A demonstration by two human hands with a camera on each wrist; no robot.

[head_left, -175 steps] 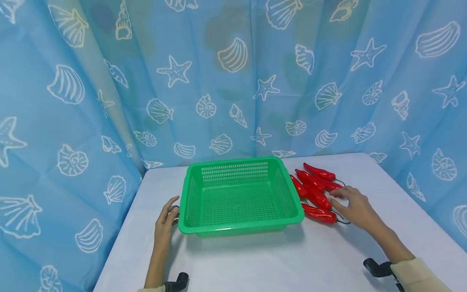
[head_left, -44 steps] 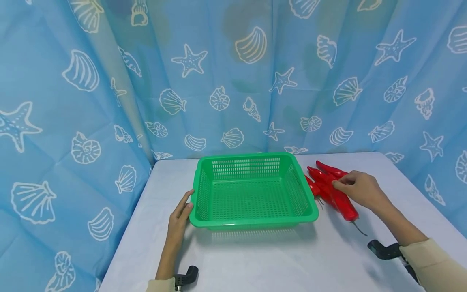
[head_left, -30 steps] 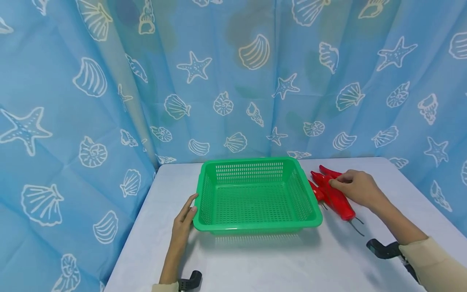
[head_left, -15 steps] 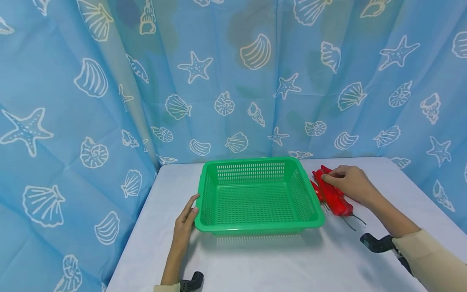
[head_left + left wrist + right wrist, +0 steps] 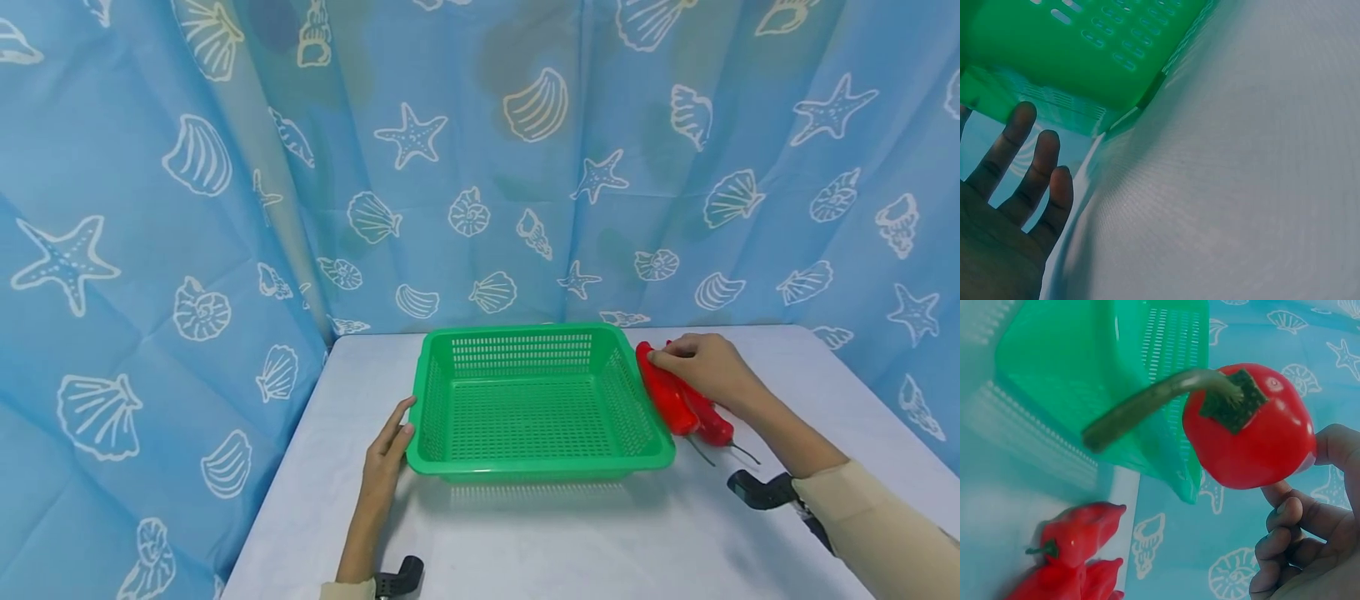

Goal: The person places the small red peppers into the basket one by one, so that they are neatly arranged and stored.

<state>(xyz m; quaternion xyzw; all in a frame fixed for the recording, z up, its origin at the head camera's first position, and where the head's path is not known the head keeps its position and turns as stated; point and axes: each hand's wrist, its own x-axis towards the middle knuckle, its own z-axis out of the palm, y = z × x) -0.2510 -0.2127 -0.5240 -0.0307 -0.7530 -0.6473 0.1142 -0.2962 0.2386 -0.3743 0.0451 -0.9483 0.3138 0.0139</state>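
My right hand (image 5: 708, 367) pinches a long red chili pepper (image 5: 667, 392) between thumb and fingers, near its tip end. Its green stem points toward me and fills the middle of the right wrist view. Held up off the table, the pepper overlaps the right rim of the green plastic basket (image 5: 543, 468) in the head view. More red chili peppers (image 5: 712, 425) lie under and behind it, partly hidden by the hand. At the basket's left side is my left hand (image 5: 382, 467), fingers extended and fingertips right at the rim. Nothing lies inside the basket.
A white cloth covers the table (image 5: 540, 550). Behind and to the left hangs a blue curtain (image 5: 465, 267) printed with shells and starfish. Several peppers (image 5: 1079, 534) rest on the cloth beside the basket in the right wrist view.
My right hand has taken hold of one chili pepper from the pile, lifted it and carried it left to the basket's right rim. The left hand stays at the basket's side.
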